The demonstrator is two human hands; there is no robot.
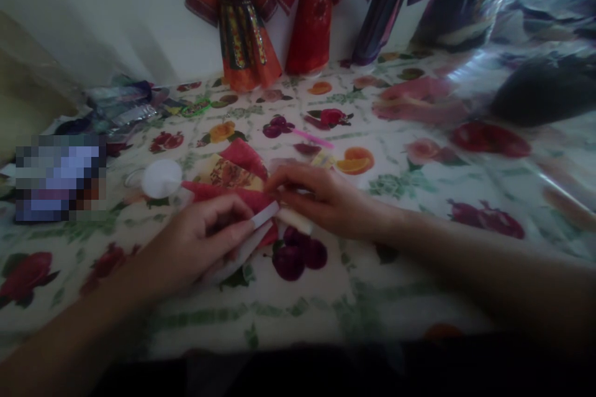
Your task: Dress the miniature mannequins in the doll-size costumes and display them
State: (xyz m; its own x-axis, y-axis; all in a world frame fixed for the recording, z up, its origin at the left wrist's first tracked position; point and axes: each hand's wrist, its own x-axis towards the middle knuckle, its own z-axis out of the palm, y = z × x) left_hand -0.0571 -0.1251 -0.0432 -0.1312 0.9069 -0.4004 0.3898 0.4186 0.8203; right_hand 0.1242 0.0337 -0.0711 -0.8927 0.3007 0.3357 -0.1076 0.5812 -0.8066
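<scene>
My left hand (216, 229) is closed, with a narrow white strip (265, 215) pinched between thumb and forefinger. The strip tilts up to the right, towards my right hand (321, 195). That hand is closed too, its fingertips bunched near the strip's far end; what they grip is hidden. Behind and under the fingers lies a piece of red cloth (239, 155) with a cream, flowered panel (230, 172). Below my right fingers is a small pale, rounded piece (295, 221), blurred. A round white disc (161, 178) lies left of the cloth.
Small doll-size robes, one orange (251, 31), one red (311, 25) and one purple (388, 0), stand along the wall. A pixelated device (60, 177) is at left, near crumpled plastic packets (123, 102). A pink stick (314, 138) lies on the fruit-patterned tablecloth (298, 304). A dark rounded object (549, 90) sits right.
</scene>
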